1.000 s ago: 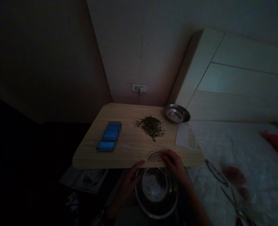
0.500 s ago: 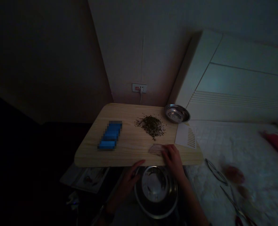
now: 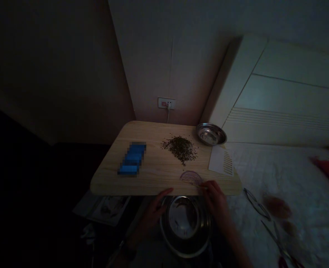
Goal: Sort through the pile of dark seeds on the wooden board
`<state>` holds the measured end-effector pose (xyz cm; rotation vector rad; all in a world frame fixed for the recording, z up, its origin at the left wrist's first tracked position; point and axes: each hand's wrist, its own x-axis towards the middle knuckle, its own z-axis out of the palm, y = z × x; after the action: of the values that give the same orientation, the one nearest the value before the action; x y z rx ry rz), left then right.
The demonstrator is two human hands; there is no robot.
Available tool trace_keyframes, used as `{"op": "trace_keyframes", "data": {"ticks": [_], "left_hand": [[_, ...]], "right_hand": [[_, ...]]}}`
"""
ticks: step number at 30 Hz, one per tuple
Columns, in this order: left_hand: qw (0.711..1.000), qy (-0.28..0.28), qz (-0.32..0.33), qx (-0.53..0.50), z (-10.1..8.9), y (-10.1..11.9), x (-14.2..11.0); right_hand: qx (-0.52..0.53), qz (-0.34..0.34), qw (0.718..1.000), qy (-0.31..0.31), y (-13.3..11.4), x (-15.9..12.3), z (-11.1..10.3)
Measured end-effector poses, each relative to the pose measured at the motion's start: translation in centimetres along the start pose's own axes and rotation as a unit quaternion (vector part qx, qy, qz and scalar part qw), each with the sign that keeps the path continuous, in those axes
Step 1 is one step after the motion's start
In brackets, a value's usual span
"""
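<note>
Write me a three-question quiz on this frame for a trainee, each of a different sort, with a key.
1. True or false: the metal bowl on the wooden table is left of the pile of dark grains in the picture.
2. Which of the person's hands is nearer the protractor?
3. Fill in the gap: the scissors lie on the white ____.

Key:
1. False; it is to the right of the pile.
2. The right hand.
3. Bedding.
</note>
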<state>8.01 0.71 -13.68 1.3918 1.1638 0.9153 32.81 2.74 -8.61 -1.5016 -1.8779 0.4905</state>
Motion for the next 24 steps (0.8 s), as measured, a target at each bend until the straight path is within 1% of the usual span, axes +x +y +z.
{"op": "trace_keyframes", "data": {"ticks": [2, 4, 5, 7, 9, 11, 15, 21, 24], "left_hand": [[1.000, 0.002, -0.006, -0.001, 0.0, 0.2, 0.0], [1.000, -0.003, -0.010, -0.003, 0.0, 0.3, 0.1], [1.000, -0.005, -0.012, -0.003, 0.0, 0.4, 0.1], [1.000, -0.008, -0.012, -0.003, 0.0, 0.5, 0.1], [1.000, -0.005, -0.011, -0.001, 0.0, 0.6, 0.0], [1.000, -0.003, -0.014, 0.001, 0.1, 0.7, 0.0], [1.000, -0.003, -0.022, -0.003, 0.1, 0.6, 0.0], [1.000, 0.001, -0.017, 0.004, 0.2, 0.1, 0.0], [1.000, 0.001, -0.013, -0.002, 0.2, 0.1, 0.0]], "right_hand": [[-0.007, 0.018, 0.999, -0.041, -0.3, -1.6, 0.0], [-0.034, 0.034, 0.997, -0.056, -0.2, -3.2, 0.4], [-0.059, 0.039, 0.996, -0.051, -0.1, -3.9, 0.7], [-0.122, 0.043, 0.991, -0.018, 0.4, -4.9, 1.2], [-0.169, 0.045, 0.985, 0.001, 0.9, -5.6, 1.5], [-0.188, 0.050, 0.981, -0.003, 1.2, -5.8, 1.8], [-0.186, 0.070, 0.980, -0.029, 1.5, -5.6, 2.3], [-0.177, 0.059, 0.983, -0.010, 1.6, -4.8, 2.9], [-0.180, 0.060, 0.982, -0.012, 1.7, -4.6, 3.2]]}}
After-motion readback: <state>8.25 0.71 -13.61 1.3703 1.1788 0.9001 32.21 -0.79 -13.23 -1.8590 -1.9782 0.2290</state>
